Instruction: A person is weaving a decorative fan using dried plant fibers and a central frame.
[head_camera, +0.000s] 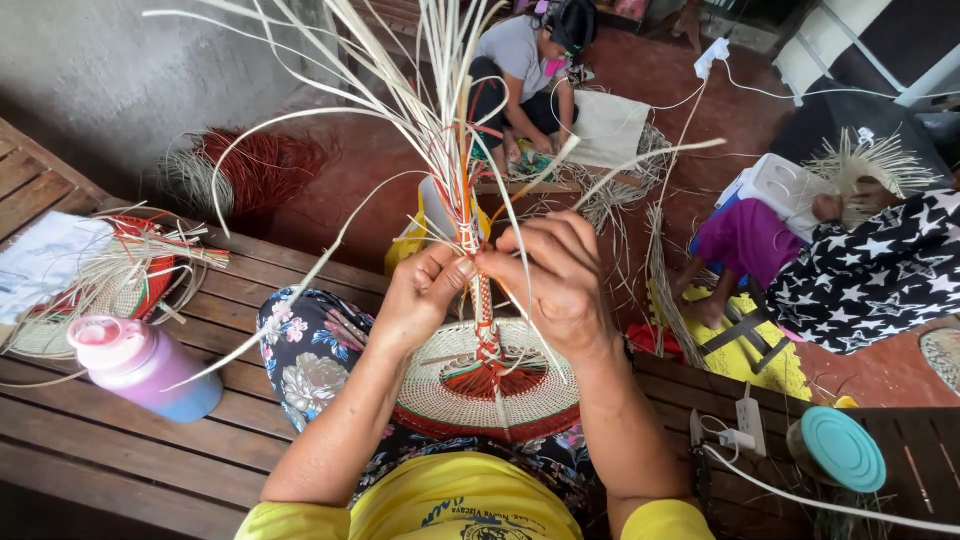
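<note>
While both hands work at the same spot, the left hand (420, 290) pinches the wrapped stem of a round woven fan of pale straw with a red and orange centre (487, 385), thumb and fingertips pressed together on the binding. The right hand (560, 275) meets it from the other side, its fingers curled and pinching the same bound stem. The fan rests on the person's lap, over a floral-print cloth (305, 350), with its stem standing upright between the hands. Long loose pale straw strands (420, 90) fan upward and outward from the stem.

On the dark slatted wooden table (150, 450) to the left lies a lilac plastic bottle with a pink cap (140, 365), tipped on its side; what it holds cannot be seen. Behind it sits another half-woven straw piece with a red rim (120, 275). At the right edge stands a jar closed with a teal round lid (840, 448), its contents hidden. Beyond, a person seated on the red floor (525, 75) bends over more straw.
</note>
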